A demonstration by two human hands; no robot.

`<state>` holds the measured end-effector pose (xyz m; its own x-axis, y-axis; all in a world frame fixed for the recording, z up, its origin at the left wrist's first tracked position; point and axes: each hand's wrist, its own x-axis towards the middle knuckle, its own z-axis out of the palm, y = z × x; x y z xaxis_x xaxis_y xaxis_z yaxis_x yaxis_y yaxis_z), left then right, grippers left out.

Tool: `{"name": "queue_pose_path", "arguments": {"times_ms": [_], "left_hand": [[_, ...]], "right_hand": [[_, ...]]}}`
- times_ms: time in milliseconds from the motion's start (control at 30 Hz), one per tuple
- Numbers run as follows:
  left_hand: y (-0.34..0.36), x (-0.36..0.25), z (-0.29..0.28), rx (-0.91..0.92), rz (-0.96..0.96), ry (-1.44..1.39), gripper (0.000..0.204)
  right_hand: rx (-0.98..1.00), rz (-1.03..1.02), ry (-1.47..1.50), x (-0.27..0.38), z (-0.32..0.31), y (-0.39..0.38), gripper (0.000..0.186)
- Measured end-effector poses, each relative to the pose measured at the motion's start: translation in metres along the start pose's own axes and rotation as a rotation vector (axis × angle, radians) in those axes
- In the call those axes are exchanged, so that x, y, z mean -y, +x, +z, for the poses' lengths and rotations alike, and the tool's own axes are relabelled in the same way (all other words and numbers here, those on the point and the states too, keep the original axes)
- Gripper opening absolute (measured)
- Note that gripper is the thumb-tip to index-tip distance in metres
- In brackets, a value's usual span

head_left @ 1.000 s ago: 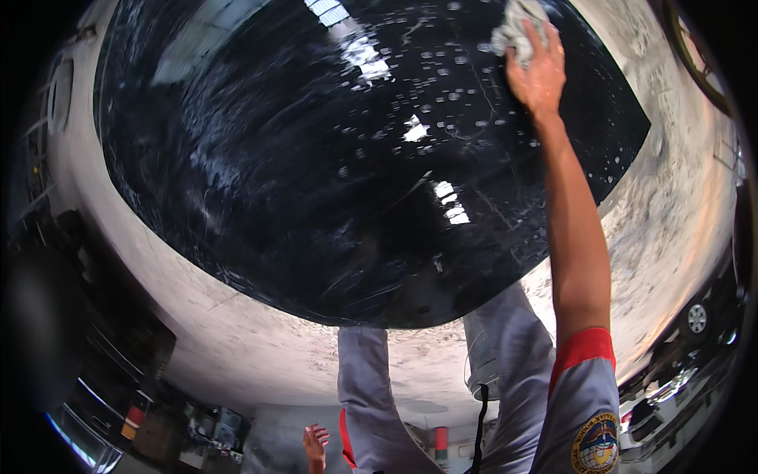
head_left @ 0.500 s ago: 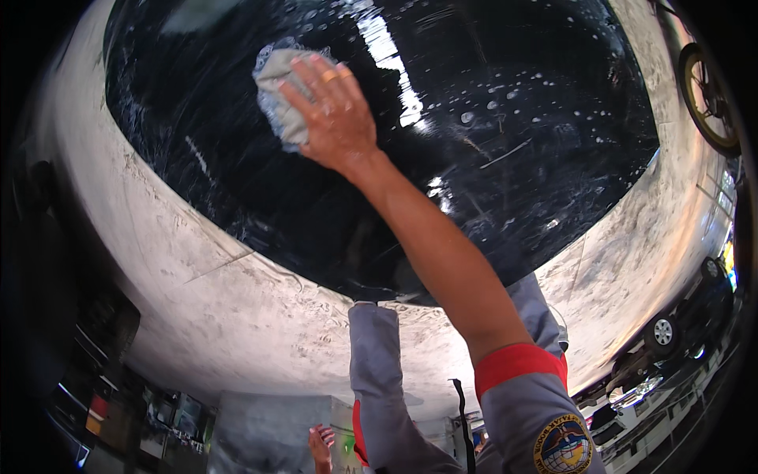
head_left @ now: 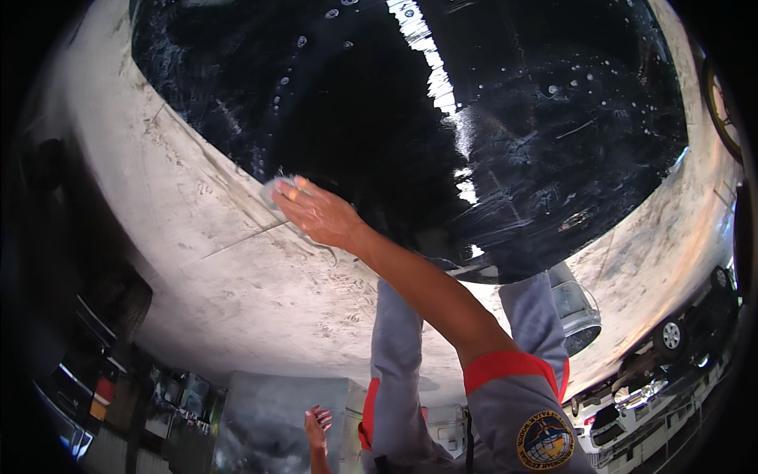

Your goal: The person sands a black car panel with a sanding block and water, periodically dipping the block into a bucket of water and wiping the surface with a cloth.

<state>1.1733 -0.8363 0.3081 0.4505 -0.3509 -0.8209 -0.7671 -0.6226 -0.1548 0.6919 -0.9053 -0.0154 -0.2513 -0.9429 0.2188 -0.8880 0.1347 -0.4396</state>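
Note:
A large glossy black panel (head_left: 355, 118), curved like car bodywork, fills the upper part of the head view, wet and dotted with droplets and soapy streaks. At its near left edge, my right hand (head_left: 320, 213) is closed over a grey cloth (head_left: 272, 192) and presses it against the rim. Most of the cloth is hidden under the fingers; a ring shows on one of them. Low in the picture, away from the panel, my left hand (head_left: 317, 426) is raised with its fingers apart and nothing in it.
A bucket (head_left: 580, 316) with a handle stands beside my right leg. Stained pale concrete floor (head_left: 260, 308) surrounds the panel. Parked vehicles, one a dark car (head_left: 687, 324), line the right side, and a wheel (head_left: 720, 110) stands at the upper right. Cluttered goods (head_left: 170, 403) sit at lower left.
My right hand has drawn the cloth from the panel's upper middle down toward me to its near left edge. The view has shifted, and the bucket now shows more fully. My left hand stays low.

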Motion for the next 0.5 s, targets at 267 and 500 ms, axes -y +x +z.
{"name": "queue_pose_path", "arguments": {"times_ms": [267, 500], "left_hand": [[-0.032, -0.022, -0.003, -0.071, 0.063, 0.09, 0.066], [-0.054, -0.017, -0.007, 0.0, 0.097, 0.373, 0.064]], "right_hand": [[0.053, -0.053, 0.123, -0.01, -0.002, -0.024, 0.03], [-0.339, 0.297, 0.124, -0.128, -0.102, -0.073, 0.033]]}}
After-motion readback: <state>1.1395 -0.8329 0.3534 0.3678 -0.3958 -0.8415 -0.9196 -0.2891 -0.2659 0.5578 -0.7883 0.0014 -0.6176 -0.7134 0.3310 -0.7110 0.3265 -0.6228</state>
